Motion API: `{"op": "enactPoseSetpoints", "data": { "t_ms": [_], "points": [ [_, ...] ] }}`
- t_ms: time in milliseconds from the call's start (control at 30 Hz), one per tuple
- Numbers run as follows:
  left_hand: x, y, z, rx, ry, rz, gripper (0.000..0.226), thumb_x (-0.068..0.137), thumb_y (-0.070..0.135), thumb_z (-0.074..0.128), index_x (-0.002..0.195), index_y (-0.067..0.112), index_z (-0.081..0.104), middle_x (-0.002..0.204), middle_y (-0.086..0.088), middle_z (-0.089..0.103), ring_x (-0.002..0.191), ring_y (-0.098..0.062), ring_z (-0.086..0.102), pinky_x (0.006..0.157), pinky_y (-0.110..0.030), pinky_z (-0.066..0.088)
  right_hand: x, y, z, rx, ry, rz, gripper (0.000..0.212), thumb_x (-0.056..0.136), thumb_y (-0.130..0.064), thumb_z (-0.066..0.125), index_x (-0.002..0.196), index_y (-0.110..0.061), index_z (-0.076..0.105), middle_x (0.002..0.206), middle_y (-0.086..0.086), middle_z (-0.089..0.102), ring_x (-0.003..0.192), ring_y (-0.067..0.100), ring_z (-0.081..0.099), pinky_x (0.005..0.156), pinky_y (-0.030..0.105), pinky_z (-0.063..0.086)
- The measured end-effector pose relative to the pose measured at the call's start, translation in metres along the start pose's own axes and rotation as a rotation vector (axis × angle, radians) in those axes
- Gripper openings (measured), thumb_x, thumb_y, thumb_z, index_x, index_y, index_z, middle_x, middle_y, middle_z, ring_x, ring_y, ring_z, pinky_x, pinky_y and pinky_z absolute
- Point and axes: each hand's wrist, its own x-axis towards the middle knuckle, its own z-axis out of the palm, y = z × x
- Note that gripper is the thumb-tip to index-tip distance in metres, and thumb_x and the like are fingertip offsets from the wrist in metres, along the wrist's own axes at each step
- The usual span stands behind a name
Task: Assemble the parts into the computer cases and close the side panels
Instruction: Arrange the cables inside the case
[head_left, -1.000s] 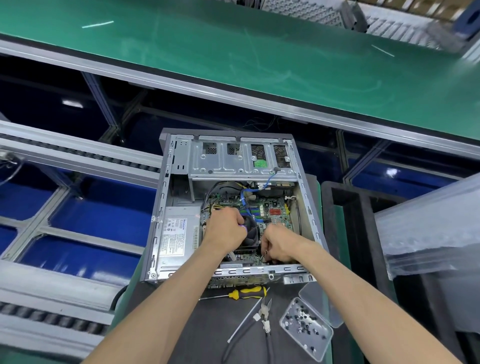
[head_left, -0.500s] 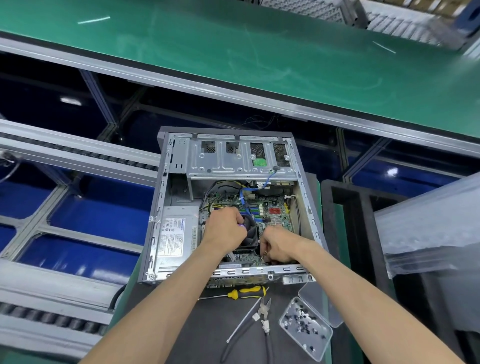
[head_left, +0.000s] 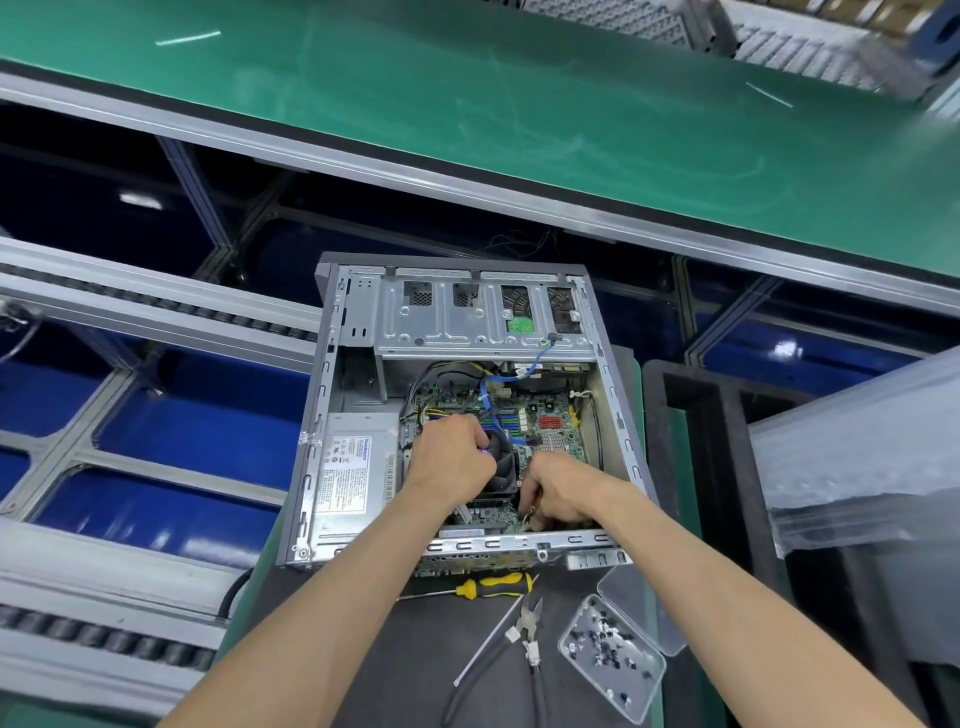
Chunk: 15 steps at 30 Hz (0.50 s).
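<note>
An open grey computer case (head_left: 311, 415) lies on its side on the dark mat, side panel off. Inside I see the green motherboard (head_left: 550, 421), a silver power supply (head_left: 353, 467), a drive cage (head_left: 441, 327) and a black CPU cooler fan (head_left: 506, 467). My left hand (head_left: 452, 457) is closed on the fan's left edge, with something purple at its fingers. My right hand (head_left: 561, 493) is pinched on a small part or connector at the board's near edge, right of the fan; what it holds is hidden by the fingers.
On the mat before the case lie a yellow-handled screwdriver (head_left: 493, 584), cutting pliers (head_left: 530, 634), a white cable tie (head_left: 488, 644) and an open clear box of screws (head_left: 608, 654). Black foam tray (head_left: 722, 467) and bagged panels (head_left: 857, 467) stand right. A green conveyor (head_left: 467, 104) runs behind.
Both hands stay in nearly the same spots inside the case; only the view shifts slightly.
</note>
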Motion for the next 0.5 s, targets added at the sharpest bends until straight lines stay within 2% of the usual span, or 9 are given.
{"op": "enactPoseSetpoints", "data": {
  "t_ms": [67, 133, 300, 500],
  "points": [
    [0.0003, -0.0002, 0.0002, -0.004, 0.0, 0.0, 0.016, 0.084, 0.012, 0.066, 0.096, 0.02, 0.071, 0.093, 0.006, 0.069, 0.098, -0.019, 0.062, 0.081, -0.028, 0.049, 0.0, -0.0001, -0.0003, -0.008, 0.002, -0.002, 0.021, 0.091, 0.0, 0.069, 0.108, -0.008, 0.079, 0.119, 0.005, 0.072, 0.111, 0.019, 0.064, 0.102, 0.02, 0.045],
    [0.0002, -0.0001, 0.0005, -0.006, 0.0, -0.001, 0.017, 0.083, 0.012, 0.065, 0.096, 0.02, 0.071, 0.089, 0.008, 0.065, 0.098, -0.019, 0.062, 0.081, -0.029, 0.049, 0.0003, 0.0009, -0.0007, -0.001, 0.004, -0.012, 0.02, 0.09, -0.002, 0.071, 0.107, -0.009, 0.079, 0.122, 0.004, 0.071, 0.114, 0.02, 0.063, 0.105, 0.025, 0.046],
    [0.0008, -0.0003, 0.001, 0.008, 0.002, 0.002, 0.017, 0.083, 0.012, 0.065, 0.097, 0.021, 0.071, 0.098, 0.006, 0.071, 0.099, -0.018, 0.062, 0.083, -0.029, 0.049, 0.0024, 0.0018, 0.0015, -0.021, 0.006, -0.017, 0.019, 0.088, -0.003, 0.073, 0.104, -0.01, 0.08, 0.122, 0.006, 0.071, 0.112, 0.02, 0.064, 0.104, 0.027, 0.048],
    [0.0008, 0.0007, 0.0009, 0.022, -0.008, -0.002, 0.018, 0.084, 0.013, 0.064, 0.098, 0.021, 0.07, 0.101, 0.004, 0.072, 0.101, -0.02, 0.062, 0.087, -0.032, 0.05, 0.0063, 0.0019, 0.003, -0.084, 0.003, -0.045, 0.019, 0.086, 0.0, 0.071, 0.098, -0.012, 0.081, 0.116, 0.006, 0.071, 0.107, 0.023, 0.066, 0.099, 0.028, 0.051]
  ]
}}
